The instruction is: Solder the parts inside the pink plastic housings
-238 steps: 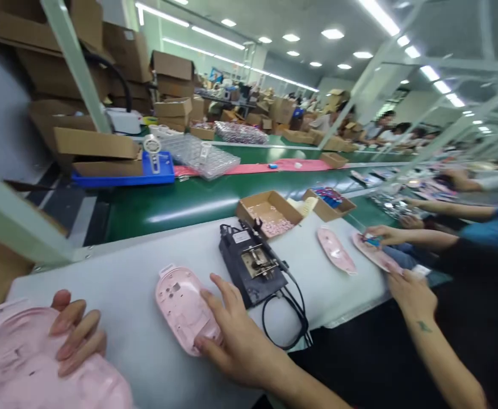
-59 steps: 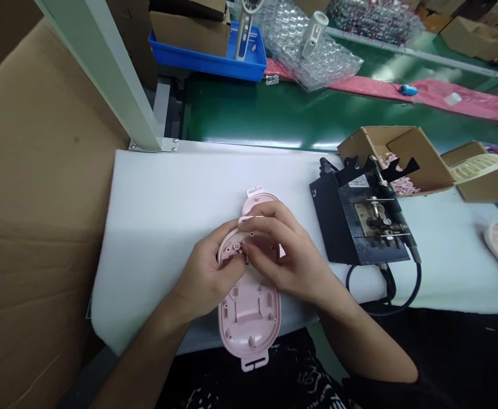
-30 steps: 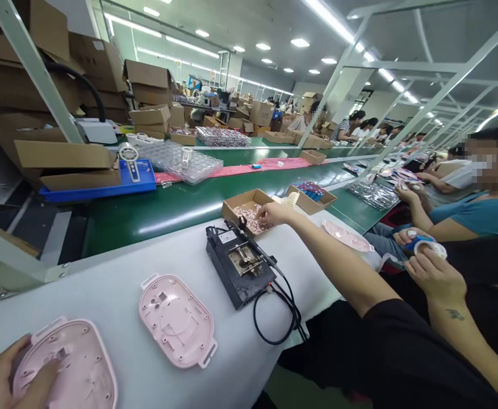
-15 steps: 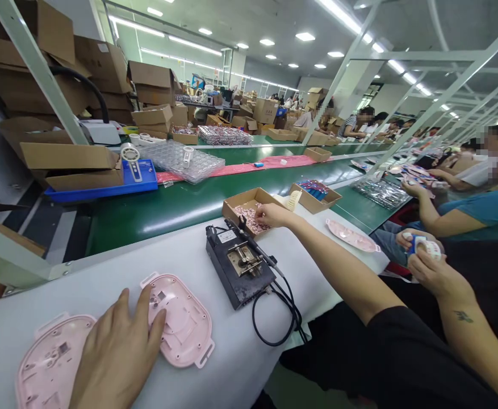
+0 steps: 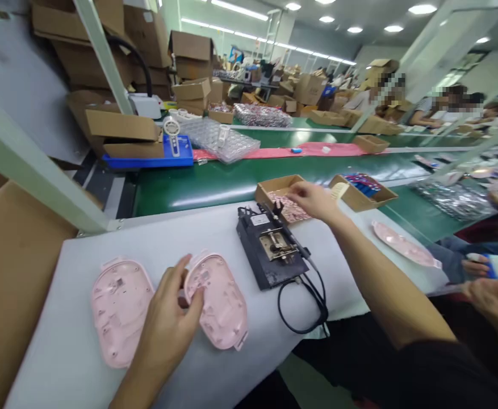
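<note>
My left hand grips the upper left edge of a pink plastic shell, thumb on the inner face and fingers at the rim. This shell looks slightly tilted off the white work surface. To the left of that hand lies a second pink shell, inner side up. My right hand reaches over a small cardboard box of tiny pink parts, its fingertips pinched together at the box. Whatever is between those fingertips is too small to make out.
A black device with a metal fixture and looped cable stands between my hands. Behind runs a green conveyor. Right of the box are a carton of blue parts and another pink shell. A co-worker's hands are at far right.
My left hand has gone from resting over the shell to gripping its edge, and the shell has tilted. My right hand stays at the parts box. The view has swung left.
</note>
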The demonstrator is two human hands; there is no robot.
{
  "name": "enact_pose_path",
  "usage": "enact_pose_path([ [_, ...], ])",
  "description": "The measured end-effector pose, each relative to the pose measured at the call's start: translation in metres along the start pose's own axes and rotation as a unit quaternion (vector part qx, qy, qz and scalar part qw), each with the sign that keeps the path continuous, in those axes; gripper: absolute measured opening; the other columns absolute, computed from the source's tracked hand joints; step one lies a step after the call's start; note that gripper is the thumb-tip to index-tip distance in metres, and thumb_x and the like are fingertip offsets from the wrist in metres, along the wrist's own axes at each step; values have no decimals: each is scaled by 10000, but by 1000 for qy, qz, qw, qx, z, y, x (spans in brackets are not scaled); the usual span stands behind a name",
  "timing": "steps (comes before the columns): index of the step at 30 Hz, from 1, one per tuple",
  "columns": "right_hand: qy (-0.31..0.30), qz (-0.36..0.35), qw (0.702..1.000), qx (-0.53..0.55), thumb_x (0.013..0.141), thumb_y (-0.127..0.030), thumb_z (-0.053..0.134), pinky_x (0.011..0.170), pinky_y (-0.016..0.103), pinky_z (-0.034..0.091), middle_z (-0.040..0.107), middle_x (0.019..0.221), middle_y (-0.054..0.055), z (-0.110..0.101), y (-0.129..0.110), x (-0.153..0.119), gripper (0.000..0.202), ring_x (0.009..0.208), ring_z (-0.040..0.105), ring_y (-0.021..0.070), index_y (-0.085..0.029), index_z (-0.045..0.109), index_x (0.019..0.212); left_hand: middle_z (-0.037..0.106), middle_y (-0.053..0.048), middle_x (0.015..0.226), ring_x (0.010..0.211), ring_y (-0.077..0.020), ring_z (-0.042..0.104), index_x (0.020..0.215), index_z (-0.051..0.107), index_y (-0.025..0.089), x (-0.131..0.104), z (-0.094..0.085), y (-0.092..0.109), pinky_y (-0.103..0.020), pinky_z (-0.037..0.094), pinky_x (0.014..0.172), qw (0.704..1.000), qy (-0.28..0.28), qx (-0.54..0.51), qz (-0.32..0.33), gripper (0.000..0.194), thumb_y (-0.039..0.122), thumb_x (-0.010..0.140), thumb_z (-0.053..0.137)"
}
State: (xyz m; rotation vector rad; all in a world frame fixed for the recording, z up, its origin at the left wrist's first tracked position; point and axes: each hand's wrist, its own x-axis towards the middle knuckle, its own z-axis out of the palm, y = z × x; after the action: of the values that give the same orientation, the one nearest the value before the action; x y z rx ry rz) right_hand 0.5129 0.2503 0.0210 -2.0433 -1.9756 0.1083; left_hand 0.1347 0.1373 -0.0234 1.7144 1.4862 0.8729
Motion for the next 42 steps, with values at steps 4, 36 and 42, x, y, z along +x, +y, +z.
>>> enact_pose_path([
  [4,157,-100,911,367,931,-298,663,685,291,519,660,853,15,5,-72,-96,103,781,638,163,-221,612,885,694,-70,976,755,-198,650,1242,627,183,-15,12,-7,-299,531,665,999,-33,-29,-12,369,379,936,564],
  [36,-32,-104,903,415,929,-211,628,842,350,562,625,1212,60,91,-161,-161,505,981,648,191,-299,455,1394,694,29,800,628,-117,615,1308,600,227,-30,21,-2,-254,496,606,996,-77,-34,-9,435,172,878,565],
  [42,-94,-74,903,413,918,-249,640,775,320,565,659,1210,55,97,-156,-156,412,944,657,189,-273,549,1318,638,41,691,516,-102,518,1319,584,178,-21,33,-6,-247,420,515,995,-95,-21,-15,460,166,860,559],
])
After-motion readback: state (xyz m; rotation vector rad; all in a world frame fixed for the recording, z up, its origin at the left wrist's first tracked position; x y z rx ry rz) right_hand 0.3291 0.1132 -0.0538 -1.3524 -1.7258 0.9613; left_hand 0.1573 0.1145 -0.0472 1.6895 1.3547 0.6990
